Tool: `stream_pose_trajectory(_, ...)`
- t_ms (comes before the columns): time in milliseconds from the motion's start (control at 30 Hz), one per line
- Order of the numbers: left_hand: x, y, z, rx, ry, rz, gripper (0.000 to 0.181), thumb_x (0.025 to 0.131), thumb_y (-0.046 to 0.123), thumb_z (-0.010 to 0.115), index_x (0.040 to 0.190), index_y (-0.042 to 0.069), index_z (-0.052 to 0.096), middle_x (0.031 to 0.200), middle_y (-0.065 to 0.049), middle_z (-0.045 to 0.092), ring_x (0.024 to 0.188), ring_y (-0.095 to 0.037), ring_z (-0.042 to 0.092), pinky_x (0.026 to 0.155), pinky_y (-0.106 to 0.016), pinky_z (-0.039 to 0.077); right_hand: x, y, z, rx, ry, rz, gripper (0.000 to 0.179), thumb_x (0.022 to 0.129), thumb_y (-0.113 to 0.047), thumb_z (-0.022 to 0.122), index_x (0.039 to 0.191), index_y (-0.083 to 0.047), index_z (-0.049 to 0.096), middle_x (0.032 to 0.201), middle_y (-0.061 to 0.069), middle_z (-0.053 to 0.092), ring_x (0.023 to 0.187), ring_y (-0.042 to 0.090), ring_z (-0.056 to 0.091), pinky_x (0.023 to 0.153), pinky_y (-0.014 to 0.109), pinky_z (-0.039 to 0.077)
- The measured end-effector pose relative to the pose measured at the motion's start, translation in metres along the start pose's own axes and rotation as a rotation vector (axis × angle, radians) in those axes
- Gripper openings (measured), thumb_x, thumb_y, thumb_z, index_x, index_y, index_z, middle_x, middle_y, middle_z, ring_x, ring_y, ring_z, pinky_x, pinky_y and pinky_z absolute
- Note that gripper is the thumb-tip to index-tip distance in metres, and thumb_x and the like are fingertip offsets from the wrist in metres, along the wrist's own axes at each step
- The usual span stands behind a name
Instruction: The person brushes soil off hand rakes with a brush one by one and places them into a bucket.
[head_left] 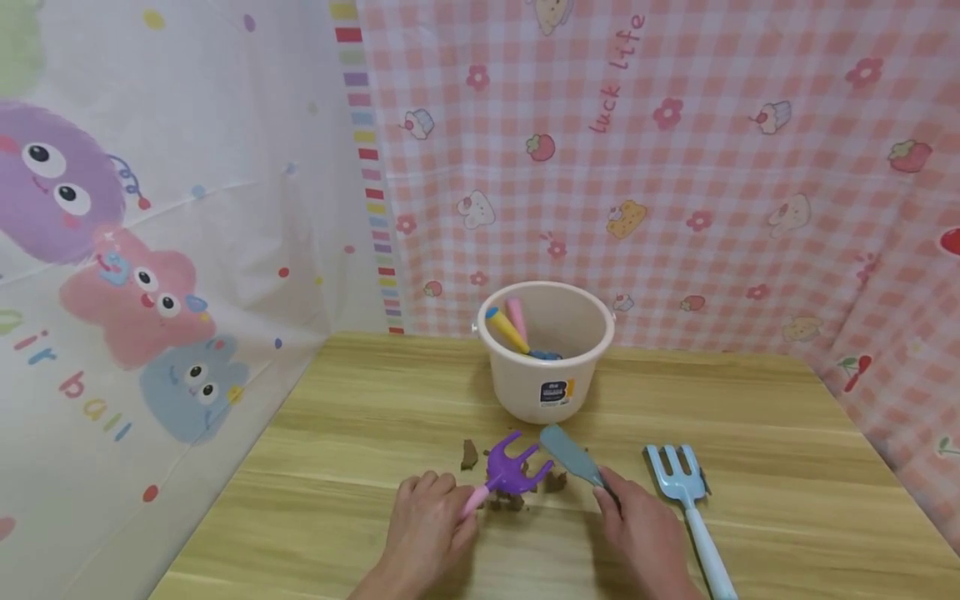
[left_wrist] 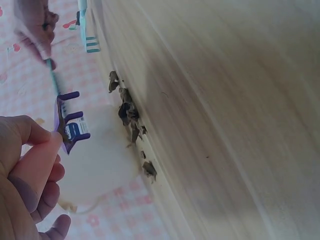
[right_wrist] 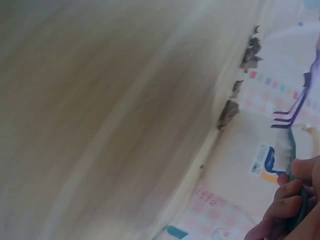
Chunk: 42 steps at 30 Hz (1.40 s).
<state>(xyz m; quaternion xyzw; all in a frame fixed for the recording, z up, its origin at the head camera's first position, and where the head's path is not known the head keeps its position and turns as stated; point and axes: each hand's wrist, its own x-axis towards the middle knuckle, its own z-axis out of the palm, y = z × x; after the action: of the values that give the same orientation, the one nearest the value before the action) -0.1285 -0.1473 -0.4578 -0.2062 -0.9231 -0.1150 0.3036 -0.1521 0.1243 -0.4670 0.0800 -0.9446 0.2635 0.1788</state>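
My left hand [head_left: 429, 521] grips the pink handle of a small purple hand rake [head_left: 510, 473]. The rake's prongs hang above brown crumbly lumps [left_wrist: 129, 111] on the wooden table, apart from them in the left wrist view. In my right hand [head_left: 643, 523] is a teal brush [head_left: 572, 454], its handle wrapped by the fingers. Pale bristles [right_wrist: 283, 150] show under the brush head in the right wrist view. The brush tip is close to the rake's prongs; whether they touch I cannot tell.
Behind the lumps stands a cream bucket [head_left: 543, 387] holding tools, among them a yellow handle [head_left: 507, 331] and a pink handle [head_left: 516, 315]. A light blue hand fork [head_left: 693, 508] lies right of my right hand. Patterned cloth [head_left: 675, 167] hangs around the wooden table [head_left: 360, 417].
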Motion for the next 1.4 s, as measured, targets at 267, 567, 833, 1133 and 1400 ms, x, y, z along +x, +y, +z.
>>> stream_pose_trajectory(267, 0.005, 0.002, 0.003, 0.007, 0.0, 0.002, 0.01, 0.072, 0.017, 0.077, 0.081, 0.016, 0.072, 0.067, 0.01, 0.048, 0.066, -0.009, 0.044, 0.072, -0.037, 0.046, -0.007, -0.026, 0.001, 0.068, -0.035, -0.113, 0.031, 0.091, -0.023, 0.072, 0.12, -0.014, 0.072, 0.076, -0.011, 0.06, 0.058, 0.005, 0.047, 0.05, 0.026, 0.038)
stream_pose_trajectory(567, 0.004, 0.004, 0.002, -0.006, -0.035, 0.008, 0.01, 0.075, 0.019, 0.076, 0.084, 0.015, 0.074, 0.068, 0.01, 0.047, 0.067, -0.009, 0.045, 0.075, -0.04, 0.046, -0.004, -0.01, 0.005, 0.02, 0.014, -0.038, 0.03, 0.09, -0.019, 0.073, 0.119, -0.013, 0.072, 0.08, -0.003, 0.068, 0.064, 0.02, 0.063, 0.051, 0.036, 0.045)
stream_pose_trajectory(833, 0.007, 0.001, 0.007, 0.02, -0.065, -0.012, 0.01, 0.075, 0.019, 0.076, 0.084, 0.015, 0.074, 0.068, 0.009, 0.05, 0.067, -0.01, 0.046, 0.074, -0.039, 0.046, -0.01, -0.03, 0.001, 0.017, -0.015, -0.174, 0.03, 0.089, -0.022, 0.073, 0.119, -0.016, 0.072, 0.079, -0.007, 0.067, 0.06, 0.009, 0.056, 0.052, 0.028, 0.042)
stream_pose_trajectory(1133, 0.01, 0.005, 0.005, 0.072, -0.08, 0.017, 0.015, 0.077, 0.021, 0.076, 0.089, 0.012, 0.075, 0.071, 0.006, 0.054, 0.07, -0.013, 0.05, 0.077, -0.042, 0.049, -0.01, -0.039, 0.001, -0.126, -0.019, -0.233, 0.029, 0.087, -0.023, 0.075, 0.116, -0.019, 0.073, 0.067, -0.009, 0.058, 0.051, 0.006, 0.044, 0.049, 0.025, 0.031)
stream_pose_trajectory(1400, 0.007, 0.004, 0.005, 0.037, -0.036, -0.001, 0.013, 0.075, 0.02, 0.078, 0.085, 0.014, 0.074, 0.069, 0.008, 0.053, 0.068, -0.01, 0.049, 0.075, -0.04, 0.048, -0.005, -0.024, 0.0, -0.112, 0.091, -0.211, 0.027, 0.085, -0.019, 0.076, 0.112, -0.016, 0.074, 0.063, -0.007, 0.055, 0.049, 0.008, 0.045, 0.045, 0.027, 0.033)
